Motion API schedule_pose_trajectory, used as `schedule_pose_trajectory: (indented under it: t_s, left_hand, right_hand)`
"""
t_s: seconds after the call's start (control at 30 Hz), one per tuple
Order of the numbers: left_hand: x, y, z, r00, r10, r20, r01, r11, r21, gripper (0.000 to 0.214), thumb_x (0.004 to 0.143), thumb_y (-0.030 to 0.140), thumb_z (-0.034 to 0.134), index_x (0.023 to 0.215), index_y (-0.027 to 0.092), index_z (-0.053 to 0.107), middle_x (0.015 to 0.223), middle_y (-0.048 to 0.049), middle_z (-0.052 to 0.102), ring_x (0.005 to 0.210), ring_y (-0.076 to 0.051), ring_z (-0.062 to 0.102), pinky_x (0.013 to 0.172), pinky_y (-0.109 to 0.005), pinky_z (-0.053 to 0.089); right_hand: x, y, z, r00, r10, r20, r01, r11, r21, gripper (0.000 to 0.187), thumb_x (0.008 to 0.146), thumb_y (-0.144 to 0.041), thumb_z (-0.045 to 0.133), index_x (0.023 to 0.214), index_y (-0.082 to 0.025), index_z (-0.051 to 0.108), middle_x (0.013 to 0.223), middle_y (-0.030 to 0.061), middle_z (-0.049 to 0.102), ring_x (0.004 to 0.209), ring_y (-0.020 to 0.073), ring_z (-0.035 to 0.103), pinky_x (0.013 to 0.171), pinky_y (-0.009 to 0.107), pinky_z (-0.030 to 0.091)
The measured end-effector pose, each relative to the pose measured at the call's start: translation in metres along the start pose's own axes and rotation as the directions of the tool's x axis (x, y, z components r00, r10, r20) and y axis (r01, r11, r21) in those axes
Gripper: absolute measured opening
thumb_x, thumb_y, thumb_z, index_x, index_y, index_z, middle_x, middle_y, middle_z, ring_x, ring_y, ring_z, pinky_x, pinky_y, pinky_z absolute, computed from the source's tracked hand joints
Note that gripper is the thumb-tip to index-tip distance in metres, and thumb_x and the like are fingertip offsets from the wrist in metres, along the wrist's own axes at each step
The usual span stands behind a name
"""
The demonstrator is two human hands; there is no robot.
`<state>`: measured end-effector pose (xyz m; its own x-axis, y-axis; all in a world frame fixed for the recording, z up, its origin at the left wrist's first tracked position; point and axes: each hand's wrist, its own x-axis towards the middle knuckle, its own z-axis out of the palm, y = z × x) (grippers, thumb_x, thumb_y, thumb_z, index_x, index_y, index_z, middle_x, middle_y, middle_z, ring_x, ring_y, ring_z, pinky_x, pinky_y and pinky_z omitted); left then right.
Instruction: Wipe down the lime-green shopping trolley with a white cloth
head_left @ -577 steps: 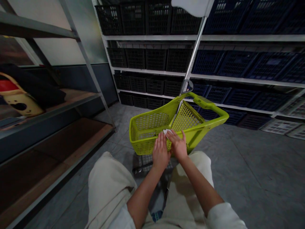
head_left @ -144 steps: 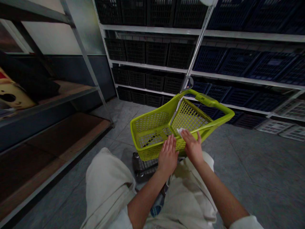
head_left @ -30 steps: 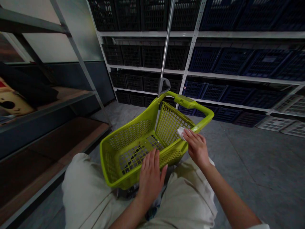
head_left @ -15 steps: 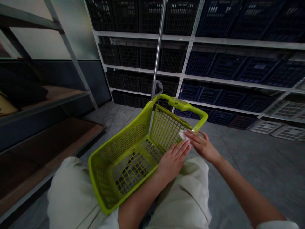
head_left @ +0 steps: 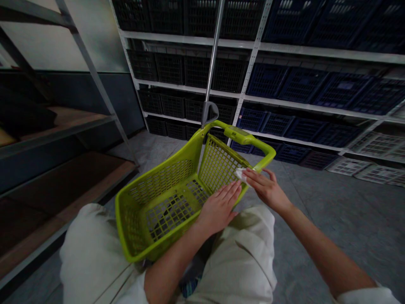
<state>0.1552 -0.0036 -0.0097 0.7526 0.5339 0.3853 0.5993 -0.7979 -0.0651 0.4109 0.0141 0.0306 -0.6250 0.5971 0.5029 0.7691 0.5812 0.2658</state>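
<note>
A lime-green plastic shopping basket (head_left: 148,185) rests tilted between my knees, its handle (head_left: 243,137) at the far end and a metal pull rod (head_left: 212,63) rising from it. My left hand (head_left: 218,207) lies flat with fingers stretched out on the basket's near right rim. My right hand (head_left: 267,188) presses a small white cloth (head_left: 240,173) against the rim below the handle, fingers closed over it.
Shelving with dark and blue plastic crates (head_left: 284,80) fills the wall ahead. A metal rack with wooden boards (head_left: 63,181) stands on the left. White crates (head_left: 373,169) lie on the grey tiled floor at the right.
The basket has swung round and tipped towards me across my lap. My left hand slid along the rim towards the right hand, which stays by the handle with the cloth.
</note>
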Motion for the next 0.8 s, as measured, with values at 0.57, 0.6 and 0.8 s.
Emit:
schedule_pose_trajectory:
  t_s: [0.57, 0.6, 0.8]
  left_hand:
    - [-0.018, -0.023, -0.010, 0.997, 0.072, -0.014, -0.072, 0.995, -0.075, 0.083, 0.099, 0.057, 0.039, 0.159, 0.008, 0.009, 0.169, -0.0111, 0.009, 0.157, -0.021, 0.007, 0.126, -0.035, 0.014]
    - [-0.019, -0.024, -0.010, 0.997, 0.074, -0.013, -0.074, 0.994, -0.074, 0.084, 0.099, 0.057, 0.039, 0.159, 0.008, 0.009, 0.169, -0.0109, 0.009, 0.157, -0.021, 0.007, 0.126, -0.034, 0.013]
    - [-0.023, -0.029, -0.012, 0.997, 0.072, -0.007, -0.072, 0.996, -0.057, 0.084, 0.098, 0.056, 0.042, 0.159, 0.008, 0.010, 0.169, -0.0117, 0.009, 0.157, -0.022, 0.007, 0.126, -0.036, 0.014]
  right_hand:
    - [0.006, 0.020, -0.007, 0.988, 0.121, -0.098, -0.129, 0.989, -0.077, 0.055, 0.096, -0.005, 0.040, 0.145, -0.028, 0.048, 0.142, 0.0076, 0.062, 0.134, 0.0210, 0.056, 0.112, 0.044, 0.031]
    - [0.006, 0.030, -0.007, 0.976, 0.168, -0.139, -0.182, 0.978, -0.099, 0.054, 0.095, -0.005, 0.040, 0.143, -0.027, 0.050, 0.140, 0.0082, 0.063, 0.132, 0.0219, 0.058, 0.112, 0.045, 0.031]
    - [0.017, -0.012, 0.002, 0.982, 0.147, -0.118, -0.155, 0.986, -0.061, 0.056, 0.095, -0.006, 0.040, 0.147, -0.024, 0.047, 0.143, 0.0092, 0.061, 0.137, 0.0225, 0.053, 0.113, 0.043, 0.033]
